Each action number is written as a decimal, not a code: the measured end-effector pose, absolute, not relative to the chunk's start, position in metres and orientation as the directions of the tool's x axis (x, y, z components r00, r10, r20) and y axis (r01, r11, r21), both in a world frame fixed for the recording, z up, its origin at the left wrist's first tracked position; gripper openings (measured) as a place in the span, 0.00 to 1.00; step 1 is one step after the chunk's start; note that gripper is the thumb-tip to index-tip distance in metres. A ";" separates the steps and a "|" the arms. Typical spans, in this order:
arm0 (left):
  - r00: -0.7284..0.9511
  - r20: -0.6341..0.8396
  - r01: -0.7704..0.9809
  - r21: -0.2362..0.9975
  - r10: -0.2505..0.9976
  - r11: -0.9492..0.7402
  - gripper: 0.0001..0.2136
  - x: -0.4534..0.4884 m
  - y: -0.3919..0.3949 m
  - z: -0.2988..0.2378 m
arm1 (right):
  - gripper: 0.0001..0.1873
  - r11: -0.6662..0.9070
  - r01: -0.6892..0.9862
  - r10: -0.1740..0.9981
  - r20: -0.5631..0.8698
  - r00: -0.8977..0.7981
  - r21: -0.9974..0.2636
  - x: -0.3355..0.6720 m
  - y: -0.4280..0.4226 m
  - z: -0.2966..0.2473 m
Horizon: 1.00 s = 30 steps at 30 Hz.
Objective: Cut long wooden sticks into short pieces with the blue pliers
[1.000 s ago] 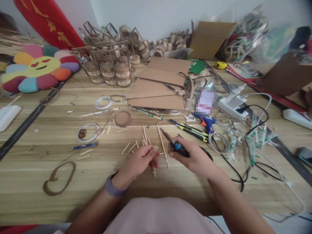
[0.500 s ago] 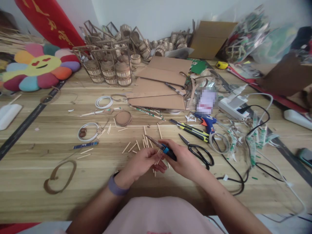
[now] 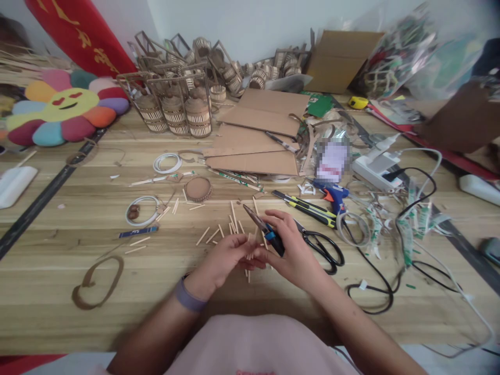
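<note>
My left hand [image 3: 230,252] is closed around a small group of thin wooden sticks [image 3: 250,249] near the front middle of the table. In my right hand [image 3: 292,250] are pliers [image 3: 269,233] with dark jaws and black-and-blue handles, their tip pointing up and to the left. The right thumb reaches over to the sticks, so the two hands meet there. Loose short sticks [image 3: 214,235] lie on the table just beyond the hands. Black-handled scissors [image 3: 322,247] rest beside my right hand. A round brown disc with a ridged rim [image 3: 198,189] lies farther back.
Cutter knives [image 3: 308,207], a blue glue gun [image 3: 332,195] and a tape roll [image 3: 353,230] lie to the right, with black cable [image 3: 375,271] nearby. Cardboard sheets [image 3: 253,148] and small bamboo baskets [image 3: 172,109] stand behind. A brown strip coil [image 3: 97,284] lies left.
The pliers have swung away from the sticks, their tip moving right and turning more upright. My right thumb has come across to the sticks in my left hand.
</note>
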State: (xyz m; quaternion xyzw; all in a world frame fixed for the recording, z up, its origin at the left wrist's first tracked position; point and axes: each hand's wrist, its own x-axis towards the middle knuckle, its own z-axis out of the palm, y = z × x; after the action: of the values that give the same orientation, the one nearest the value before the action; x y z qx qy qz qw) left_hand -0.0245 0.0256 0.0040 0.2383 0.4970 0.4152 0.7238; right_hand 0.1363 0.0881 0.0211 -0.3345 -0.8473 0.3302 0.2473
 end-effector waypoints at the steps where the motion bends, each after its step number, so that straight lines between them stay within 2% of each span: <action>1: 0.142 -0.508 -0.389 0.761 0.850 0.520 0.21 -0.024 0.026 0.003 | 0.27 0.556 0.425 0.742 0.195 -0.642 -0.714 0.135 0.086 0.020; 5: 0.122 -0.462 -0.485 0.745 0.878 0.459 0.17 -0.019 0.028 0.002 | 0.36 0.561 0.468 0.743 0.165 -0.649 -0.683 0.130 0.076 0.014; 12: 0.083 -0.467 -0.480 0.755 0.880 0.447 0.10 -0.012 0.027 0.001 | 0.36 0.594 0.481 0.748 0.222 -0.626 -0.645 0.128 0.074 0.008; 21: 0.046 -0.406 -0.442 0.811 0.913 0.383 0.15 -0.013 0.026 0.005 | 0.37 0.544 0.453 0.754 0.174 -0.634 -0.706 0.132 0.077 0.011; 24: 0.063 -0.441 -0.391 0.815 0.896 0.428 0.20 -0.020 0.026 0.010 | 0.30 0.433 0.427 0.740 0.043 -0.671 -0.794 0.146 0.083 0.028; 26: 0.066 -0.463 -0.338 0.823 0.884 0.456 0.21 -0.023 0.025 0.012 | 0.22 0.287 0.471 0.719 -0.137 -0.682 -0.834 0.159 0.088 0.041; 30: 0.090 -0.475 -0.254 0.839 0.875 0.482 0.21 -0.024 0.024 0.012 | 0.22 0.088 0.536 0.618 -0.376 -0.690 -0.839 0.185 0.096 0.055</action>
State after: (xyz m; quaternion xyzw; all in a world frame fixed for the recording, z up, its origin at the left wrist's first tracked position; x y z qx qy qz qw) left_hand -0.0245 0.0237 0.0117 0.2928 0.5304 0.4165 0.6779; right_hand 0.1849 0.0963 0.0547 -0.3917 -0.7368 0.5499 0.0373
